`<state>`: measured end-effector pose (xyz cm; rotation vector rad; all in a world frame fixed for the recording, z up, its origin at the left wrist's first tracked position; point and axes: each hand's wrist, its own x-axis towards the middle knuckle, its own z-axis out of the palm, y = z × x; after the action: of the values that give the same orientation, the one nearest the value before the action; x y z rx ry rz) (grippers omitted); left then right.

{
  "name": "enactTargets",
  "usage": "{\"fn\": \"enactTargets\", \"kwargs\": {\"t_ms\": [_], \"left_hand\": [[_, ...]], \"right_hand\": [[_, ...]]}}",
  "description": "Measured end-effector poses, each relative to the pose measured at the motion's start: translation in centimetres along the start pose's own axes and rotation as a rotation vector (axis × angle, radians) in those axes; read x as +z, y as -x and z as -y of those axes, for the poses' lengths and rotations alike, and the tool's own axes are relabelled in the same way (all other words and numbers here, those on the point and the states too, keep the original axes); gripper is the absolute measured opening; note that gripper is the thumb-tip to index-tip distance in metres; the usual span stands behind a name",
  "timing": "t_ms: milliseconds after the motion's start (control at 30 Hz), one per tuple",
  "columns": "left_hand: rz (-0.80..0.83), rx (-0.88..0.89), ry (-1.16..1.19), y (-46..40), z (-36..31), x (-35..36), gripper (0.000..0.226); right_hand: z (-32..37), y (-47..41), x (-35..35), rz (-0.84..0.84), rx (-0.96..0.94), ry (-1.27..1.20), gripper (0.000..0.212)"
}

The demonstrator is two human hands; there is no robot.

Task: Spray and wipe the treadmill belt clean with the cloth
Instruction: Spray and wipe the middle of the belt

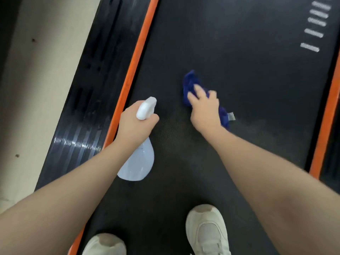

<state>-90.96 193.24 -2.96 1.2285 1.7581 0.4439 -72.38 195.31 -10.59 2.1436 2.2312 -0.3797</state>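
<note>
The person stands on the black treadmill belt (239, 52), seen from above, with both bare arms reaching forward. The right hand (204, 107) presses down on a blue cloth (190, 83), which lies bunched on the belt near its middle; the fingers are spread over the cloth with the tips bent into it, and a small white tag (231, 116) sticks out at the cloth's right end. The left hand (136, 124) grips the neck of a pale spray bottle (139, 159), fingers wrapped around it just under the white trigger head (which points toward the far end of the belt). The bottle hangs above the belt's left part, close to the orange strip (136, 57) along the left edge. A matching orange strip (329, 107) runs down the right side. Two light-coloured shoes, the left shoe (104, 244) and the right shoe (206, 229), stand on the near end of the belt. White dashes (312, 34) mark the belt at far right.
</note>
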Motion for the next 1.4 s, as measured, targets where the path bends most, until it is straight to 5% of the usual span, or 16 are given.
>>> {"fn": "enactTargets", "kwargs": {"t_ms": [167,233,367,500,567,633,700,767,900,967,1100,1200,1400], "left_hand": [[0.028,0.014,0.007,0.7,-0.6,0.2,0.018],[0.025,0.024,0.014,0.5,-0.4,0.2,0.017],[0.004,-0.018,0.034,0.5,-0.1,0.0,0.024],[-0.035,-0.077,0.061,0.6,-0.2,-0.3,0.03],[-0.062,-0.164,0.065,1.0,0.7,-0.2,0.036],[-0.109,-0.203,0.111,1.1,1.7,-0.1,0.04],[-0.147,-0.207,0.137,1.3,2.3,-0.3,0.041],[-0.153,-0.202,0.147,1.7,2.7,-0.9,0.042],[-0.161,-0.168,0.209,2.9,2.8,-2.0,0.046],[-0.169,-0.176,0.234,2.8,3.0,-2.0,0.048],[-0.051,-0.213,0.241,1.9,2.9,-1.2,0.053],[0.066,-0.188,0.16,1.9,2.4,0.0,0.05],[0.026,-0.217,0.107,1.6,0.5,3.4,0.034]], "right_hand": [[1.7,5.1,2.4,-0.005,-0.57,0.033,0.059],[1.1,2.3,2.0,-0.039,-0.522,0.045,0.06],[2.6,1.0,0.8,-0.051,-0.099,-0.028,0.056],[2.8,6.5,1.1,0.219,-0.64,0.048,0.06],[1.8,5.6,1.4,0.148,-0.806,0.019,0.055],[1.2,2.4,1.2,-0.002,-0.686,0.113,0.047],[1.4,-1.4,0.6,-0.036,-0.306,0.072,0.052],[2.1,-1.5,0.1,-0.019,-0.155,0.049,0.052],[2.3,4.5,2.7,-0.01,-0.741,0.118,0.048],[1.8,4.2,2.3,0.052,-0.879,0.129,0.06],[1.8,1.0,0.7,-0.004,-0.266,0.02,0.055],[0.3,3.2,-0.7,0.022,-0.078,-0.197,0.048],[-5.3,8.6,-2.8,-0.172,0.408,-0.681,0.039]]}}
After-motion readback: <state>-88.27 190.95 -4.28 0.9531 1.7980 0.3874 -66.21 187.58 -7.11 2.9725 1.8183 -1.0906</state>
